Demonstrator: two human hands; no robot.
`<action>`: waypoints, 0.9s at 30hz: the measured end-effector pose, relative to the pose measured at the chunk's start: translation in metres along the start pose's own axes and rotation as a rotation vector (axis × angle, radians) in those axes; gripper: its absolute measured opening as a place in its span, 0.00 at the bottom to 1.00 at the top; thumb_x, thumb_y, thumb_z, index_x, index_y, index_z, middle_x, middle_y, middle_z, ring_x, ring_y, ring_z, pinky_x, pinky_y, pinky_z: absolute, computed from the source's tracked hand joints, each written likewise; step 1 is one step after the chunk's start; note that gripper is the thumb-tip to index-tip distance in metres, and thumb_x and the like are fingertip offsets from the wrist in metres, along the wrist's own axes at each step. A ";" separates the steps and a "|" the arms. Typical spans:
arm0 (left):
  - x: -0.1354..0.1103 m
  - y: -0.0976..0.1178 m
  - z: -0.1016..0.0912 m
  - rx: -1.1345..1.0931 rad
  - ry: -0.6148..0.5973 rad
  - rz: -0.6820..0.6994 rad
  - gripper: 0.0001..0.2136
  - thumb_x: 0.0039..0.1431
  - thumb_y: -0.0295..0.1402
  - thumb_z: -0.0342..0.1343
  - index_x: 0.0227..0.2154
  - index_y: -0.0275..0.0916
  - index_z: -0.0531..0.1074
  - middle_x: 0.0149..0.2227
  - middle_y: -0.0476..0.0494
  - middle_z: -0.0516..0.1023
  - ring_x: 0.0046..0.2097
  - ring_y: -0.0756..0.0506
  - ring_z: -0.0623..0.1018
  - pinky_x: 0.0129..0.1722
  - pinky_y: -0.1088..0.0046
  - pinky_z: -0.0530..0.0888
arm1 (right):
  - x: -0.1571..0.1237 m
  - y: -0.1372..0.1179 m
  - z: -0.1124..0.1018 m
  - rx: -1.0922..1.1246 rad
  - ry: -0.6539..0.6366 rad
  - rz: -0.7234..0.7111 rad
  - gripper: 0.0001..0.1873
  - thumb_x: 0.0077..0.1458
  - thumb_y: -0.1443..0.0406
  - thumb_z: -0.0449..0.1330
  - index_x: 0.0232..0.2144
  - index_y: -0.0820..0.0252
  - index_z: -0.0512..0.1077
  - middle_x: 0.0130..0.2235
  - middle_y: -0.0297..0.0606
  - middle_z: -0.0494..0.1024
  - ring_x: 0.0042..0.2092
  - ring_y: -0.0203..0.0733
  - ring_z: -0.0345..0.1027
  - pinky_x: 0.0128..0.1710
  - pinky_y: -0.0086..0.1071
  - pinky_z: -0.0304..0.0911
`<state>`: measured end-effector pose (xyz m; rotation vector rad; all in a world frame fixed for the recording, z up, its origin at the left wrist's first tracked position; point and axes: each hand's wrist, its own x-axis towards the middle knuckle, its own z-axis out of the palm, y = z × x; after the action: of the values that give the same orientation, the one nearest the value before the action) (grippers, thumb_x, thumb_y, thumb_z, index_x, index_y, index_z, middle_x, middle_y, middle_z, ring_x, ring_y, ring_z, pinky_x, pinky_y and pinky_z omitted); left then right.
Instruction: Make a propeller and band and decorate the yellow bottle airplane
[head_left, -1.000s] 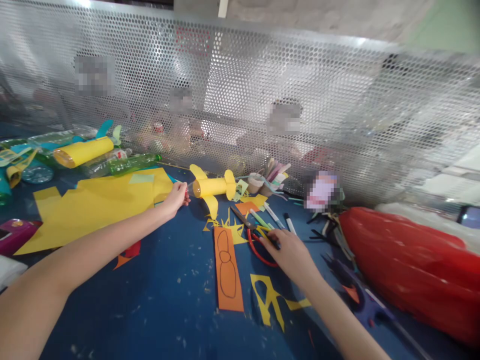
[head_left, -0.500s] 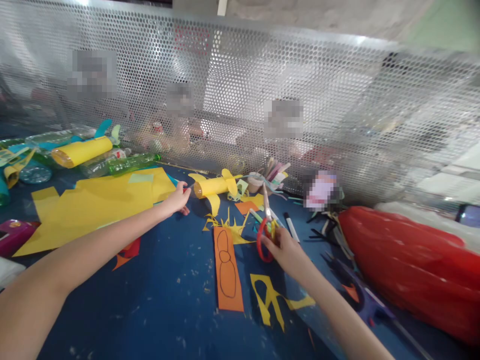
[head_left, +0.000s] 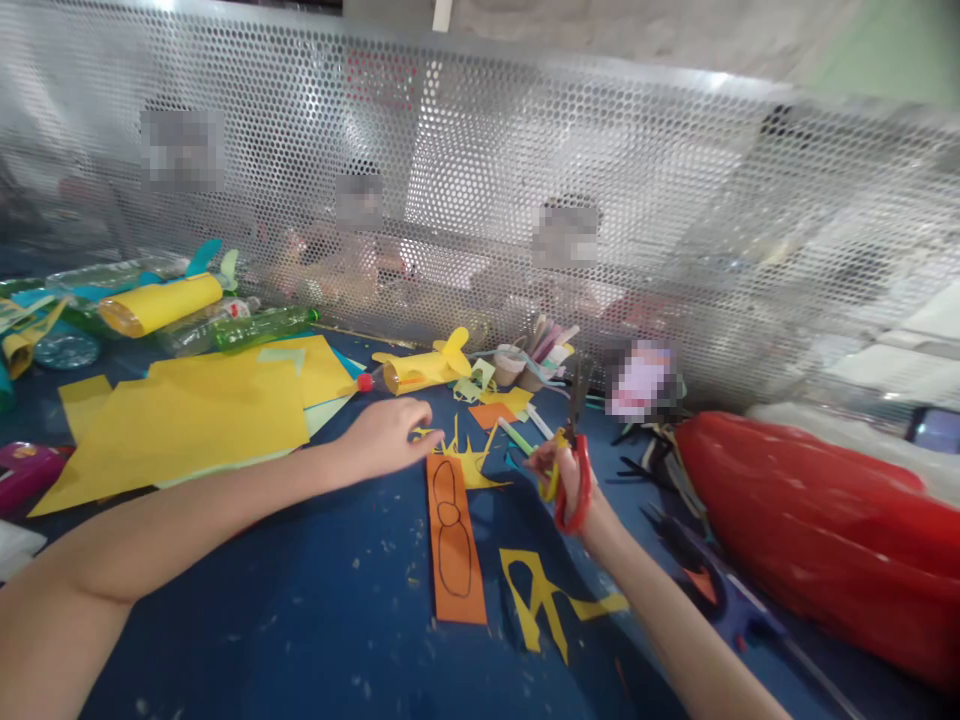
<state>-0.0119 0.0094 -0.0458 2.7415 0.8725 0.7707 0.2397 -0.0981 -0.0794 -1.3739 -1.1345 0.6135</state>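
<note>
My right hand [head_left: 584, 492] holds a pair of scissors [head_left: 576, 395] with red and yellow handles, blades pointing up and away. Curved fingers and a separate thumb show on my left hand [head_left: 390, 435]; it is empty and hovers by the top of an orange paper strip [head_left: 455, 560]. On that strip a propeller-like outline is drawn in dark line. Jagged yellow paper scraps [head_left: 472, 466] lie just beyond the strip, and a cut yellow offcut [head_left: 551, 603] is to its right. Behind my left hand lies a bottle wrapped in yellow paper [head_left: 416, 373], with yellow fins and a red cap.
Yellow paper sheets [head_left: 217, 410] spread on the left. Beyond them are plastic bottles [head_left: 266, 330] and another yellow-wrapped bottle [head_left: 161, 303]. A red plastic bag [head_left: 817, 530] and a purple glue gun [head_left: 739, 600] lie right. A perforated metal screen [head_left: 480, 180] stands behind; people are beyond it.
My left hand has come away from the capped end of the yellow-wrapped bottle, towards the orange strip. The scissors have turned in my right hand, which has shifted slightly right.
</note>
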 end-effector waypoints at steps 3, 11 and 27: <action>-0.009 0.016 0.014 -0.048 -0.111 0.072 0.27 0.53 0.52 0.53 0.45 0.34 0.69 0.41 0.38 0.70 0.42 0.41 0.71 0.42 0.64 0.70 | -0.004 -0.003 0.005 0.084 -0.016 0.047 0.28 0.45 0.36 0.51 0.22 0.54 0.62 0.19 0.30 0.63 0.23 0.37 0.58 0.26 0.33 0.63; -0.013 0.015 0.029 -0.206 -0.212 0.049 0.22 0.46 0.47 0.61 0.40 0.37 0.68 0.42 0.39 0.68 0.46 0.38 0.66 0.46 0.59 0.67 | -0.020 -0.021 0.020 0.191 -0.069 0.009 0.29 0.50 0.37 0.46 0.24 0.55 0.60 0.19 0.28 0.60 0.20 0.35 0.55 0.21 0.31 0.56; 0.013 0.022 -0.020 -1.465 -0.138 -0.322 0.26 0.42 0.31 0.67 0.41 0.41 0.58 0.32 0.48 0.75 0.34 0.48 0.77 0.37 0.70 0.72 | -0.054 -0.069 0.034 -0.176 -0.337 0.177 0.25 0.52 0.42 0.51 0.23 0.56 0.62 0.22 0.31 0.61 0.25 0.38 0.57 0.25 0.31 0.59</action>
<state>-0.0024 -0.0012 -0.0168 1.2978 0.3757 0.6905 0.1706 -0.1425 -0.0334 -1.5724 -1.3689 0.9164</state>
